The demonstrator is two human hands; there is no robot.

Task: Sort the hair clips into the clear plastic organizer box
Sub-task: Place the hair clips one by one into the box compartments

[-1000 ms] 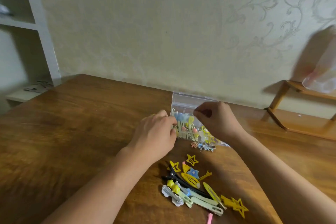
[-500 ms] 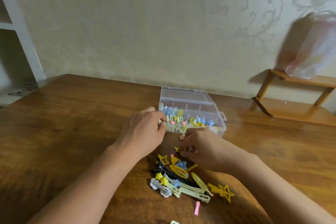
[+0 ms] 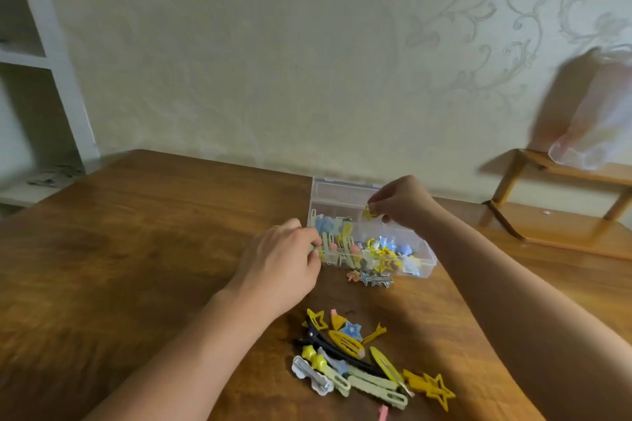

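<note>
Nearest: loose pile of hair clips (image 3: 362,361) on wooden table (image 3: 136,249), yellow star clip (image 3: 432,388) at its R edge, long pale-green clips lying roughly L-R. Small stray clips (image 3: 371,278) just beside front wall of clear plastic organizer box (image 3: 429,265).

Left hand (image 3: 284,267) at box's L front corner, fingers curled vs its wall, prob. steadying it; exact hold hidden.

Right hand (image 3: 402,203) raised over box, pinching small yellow clip (image 3: 368,214) at fingertips. Clip hangs above rear L compartments; front ones already hold blue, pink, yellow clips. Drop goes straight down, short; R hand nearer.

No brand, label or legible writing.
</note>
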